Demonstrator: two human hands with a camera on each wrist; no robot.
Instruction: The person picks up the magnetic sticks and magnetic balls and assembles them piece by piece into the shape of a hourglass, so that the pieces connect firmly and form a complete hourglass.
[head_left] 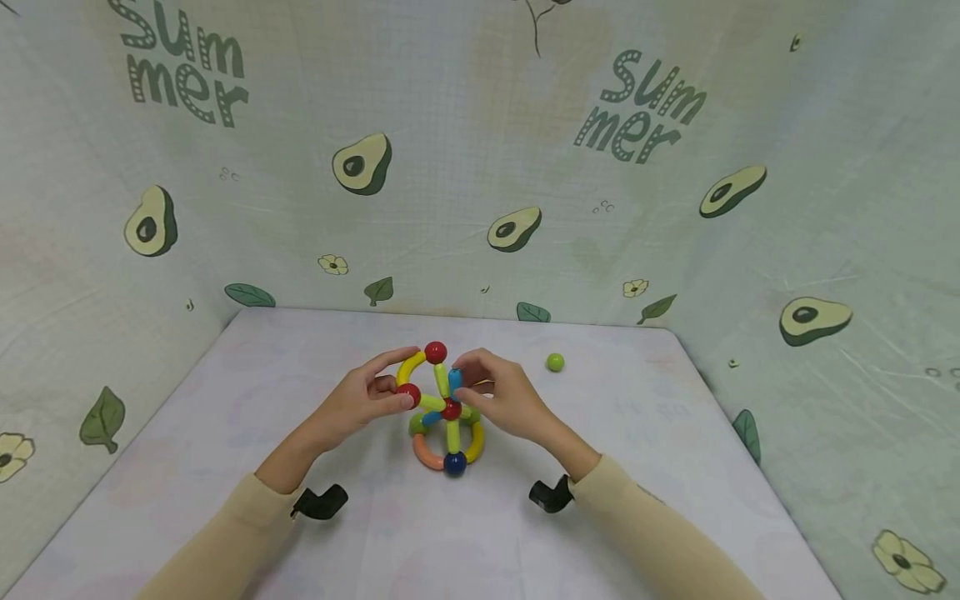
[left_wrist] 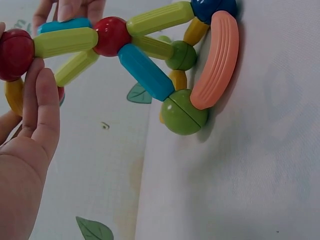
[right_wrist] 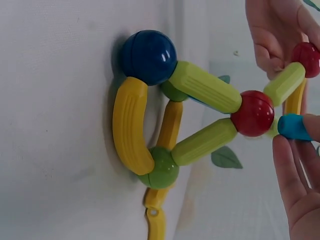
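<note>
A structure of magnetic rods and balls stands on the table, with a red ball (right_wrist: 253,113) at its centre. Below it, light green rods (right_wrist: 204,142) and a blue rod (left_wrist: 146,72) slope to a ring of curved rods and balls. My left hand (head_left: 351,407) holds the red ball (head_left: 408,395) on the upper left, beside a curved yellow rod (head_left: 407,367). Another red ball (head_left: 436,352) tops an upright green rod. Between right-hand (head_left: 512,402) thumb and fingers is a short blue rod (head_left: 455,381), just above the central ball; whether they touch I cannot tell.
A loose green ball (head_left: 555,362) lies on the white table (head_left: 600,400), behind and right of the structure. Printed cloth (head_left: 450,275) hangs along the back and sides. A black strap piece (head_left: 321,502) sits at each wrist.
</note>
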